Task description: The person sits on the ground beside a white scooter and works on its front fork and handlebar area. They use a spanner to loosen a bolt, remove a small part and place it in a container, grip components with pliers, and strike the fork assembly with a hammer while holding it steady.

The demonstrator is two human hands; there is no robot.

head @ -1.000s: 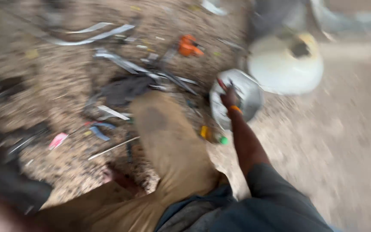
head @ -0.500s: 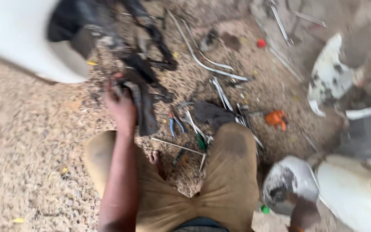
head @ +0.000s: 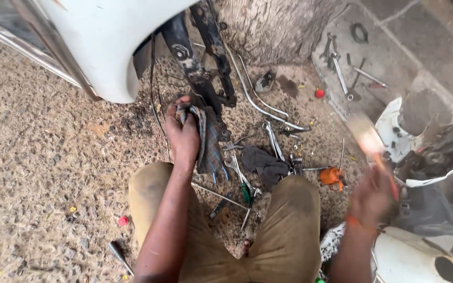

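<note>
The left hand (head: 182, 133) is gripping a dirty rag (head: 205, 139) against the black frame (head: 197, 63); the blurry right hand (head: 370, 196) is holding a brush (head: 370, 144).

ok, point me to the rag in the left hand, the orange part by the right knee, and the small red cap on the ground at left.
rag (head: 208, 141), head view, on the hanging folds.
orange part (head: 332, 176), head view, on its body.
red cap (head: 123, 220), head view, on its top.
</note>
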